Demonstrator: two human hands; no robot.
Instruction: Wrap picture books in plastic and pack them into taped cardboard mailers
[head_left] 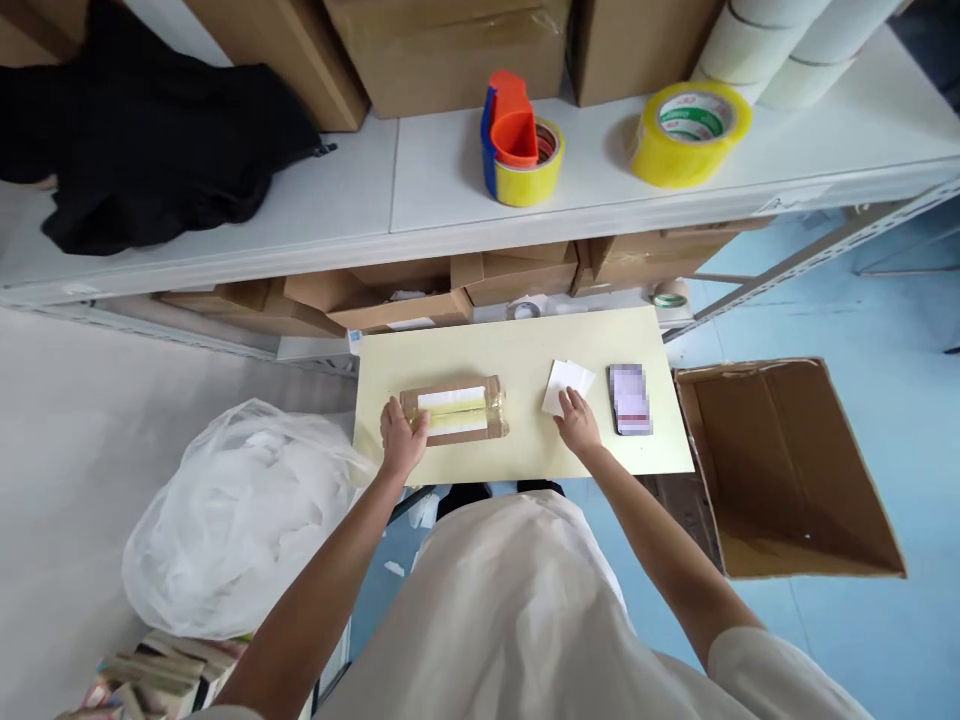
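Observation:
A small cardboard parcel (495,400) lies flat on the pale yellow table (465,350). Clear tape shines at its right end, and a white label with a yellowish strip runs along its top. My left hand (403,437) grips the parcel's left end, thumb along the near side. My right hand (579,425) is closed at the lower edge of some white paper slips (564,380), which overlap each other; the fingertips partly cover them. Just right of that hand lies a phone (630,398) with its screen lit and blurred.
Across the back runs a white shelf (435,170) with a tape dispenser (517,145), a yellow tape roll (690,130) and black cloth (165,140). Left of the table sits a full white plastic bag (240,520). An open cardboard box (787,470) stands at the right.

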